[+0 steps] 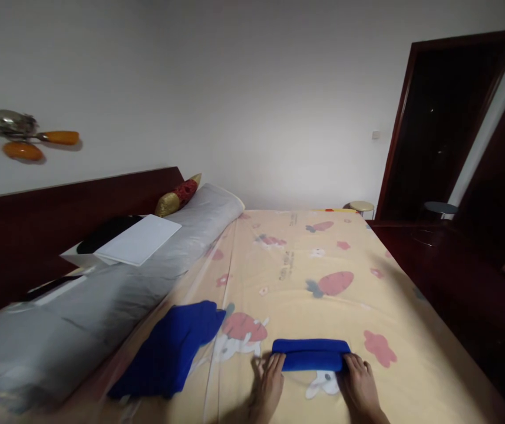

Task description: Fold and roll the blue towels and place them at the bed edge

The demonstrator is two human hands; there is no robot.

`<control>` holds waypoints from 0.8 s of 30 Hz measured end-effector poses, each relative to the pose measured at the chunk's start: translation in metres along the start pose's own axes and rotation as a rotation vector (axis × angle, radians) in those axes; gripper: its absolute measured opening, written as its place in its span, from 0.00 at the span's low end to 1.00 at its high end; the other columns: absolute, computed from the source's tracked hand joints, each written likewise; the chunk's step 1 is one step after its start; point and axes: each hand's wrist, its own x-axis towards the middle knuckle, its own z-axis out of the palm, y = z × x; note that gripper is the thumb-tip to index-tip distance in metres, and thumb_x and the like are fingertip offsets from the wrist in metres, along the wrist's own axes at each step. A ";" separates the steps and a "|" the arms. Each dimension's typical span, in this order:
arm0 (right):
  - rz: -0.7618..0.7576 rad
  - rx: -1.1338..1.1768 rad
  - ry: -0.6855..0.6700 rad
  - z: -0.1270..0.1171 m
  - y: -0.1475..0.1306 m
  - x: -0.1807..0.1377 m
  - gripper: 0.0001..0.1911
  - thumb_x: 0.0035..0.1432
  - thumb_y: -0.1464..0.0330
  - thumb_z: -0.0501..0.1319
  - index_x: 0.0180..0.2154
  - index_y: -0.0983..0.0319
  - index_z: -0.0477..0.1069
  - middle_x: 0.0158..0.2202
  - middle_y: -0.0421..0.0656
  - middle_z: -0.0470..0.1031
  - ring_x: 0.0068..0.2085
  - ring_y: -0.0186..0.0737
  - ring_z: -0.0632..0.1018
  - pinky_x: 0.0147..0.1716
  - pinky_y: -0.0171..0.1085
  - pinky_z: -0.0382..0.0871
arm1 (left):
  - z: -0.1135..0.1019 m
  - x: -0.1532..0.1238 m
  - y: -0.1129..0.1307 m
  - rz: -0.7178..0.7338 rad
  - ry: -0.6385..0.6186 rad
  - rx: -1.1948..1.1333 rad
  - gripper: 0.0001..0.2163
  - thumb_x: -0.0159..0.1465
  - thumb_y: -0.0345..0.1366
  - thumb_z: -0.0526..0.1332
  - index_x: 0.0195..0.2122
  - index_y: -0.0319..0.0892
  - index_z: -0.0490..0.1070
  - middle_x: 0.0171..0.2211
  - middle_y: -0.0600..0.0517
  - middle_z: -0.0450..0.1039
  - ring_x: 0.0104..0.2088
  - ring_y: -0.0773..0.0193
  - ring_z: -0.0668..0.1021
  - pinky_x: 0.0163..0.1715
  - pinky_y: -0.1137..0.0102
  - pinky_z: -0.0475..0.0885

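Cloth (312,355) lies on the sheet (287,315), folded into a compact strip, our left hand (271,381) and right hand (362,380) touching its ends; whether we pinch or press, we cannot tell. That folding looks nearly done; the second cloth (172,347) lies loosely spread.
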 end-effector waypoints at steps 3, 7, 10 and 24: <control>0.010 -0.008 -0.045 -0.016 -0.001 0.027 0.23 0.53 0.70 0.51 0.51 0.59 0.71 0.50 0.46 0.77 0.52 0.46 0.74 0.52 0.43 0.61 | -0.011 0.023 0.005 -0.019 -0.038 -0.008 0.27 0.59 0.24 0.47 0.57 0.49 0.68 0.58 0.50 0.72 0.62 0.58 0.68 0.65 0.50 0.52; 0.044 -0.039 -0.068 -0.022 -0.005 0.050 0.27 0.50 0.72 0.51 0.53 0.59 0.70 0.49 0.48 0.78 0.52 0.52 0.74 0.52 0.50 0.61 | -0.022 0.047 0.004 -0.018 -0.101 -0.005 0.24 0.57 0.23 0.49 0.51 0.45 0.72 0.52 0.45 0.76 0.58 0.55 0.72 0.63 0.49 0.54; 0.020 -0.048 -0.068 -0.014 -0.023 0.055 0.31 0.49 0.76 0.50 0.55 0.58 0.69 0.56 0.48 0.74 0.58 0.51 0.70 0.58 0.52 0.57 | -0.021 0.054 0.015 0.012 -0.114 -0.027 0.27 0.56 0.24 0.49 0.57 0.42 0.67 0.59 0.42 0.70 0.63 0.53 0.67 0.65 0.47 0.50; -0.294 0.069 0.032 0.058 -0.034 0.059 0.34 0.58 0.71 0.50 0.65 0.50 0.49 0.67 0.36 0.56 0.66 0.45 0.61 0.65 0.49 0.54 | 0.027 0.056 0.036 0.210 -0.075 -0.042 0.38 0.53 0.23 0.52 0.67 0.50 0.50 0.68 0.57 0.54 0.67 0.59 0.58 0.67 0.55 0.59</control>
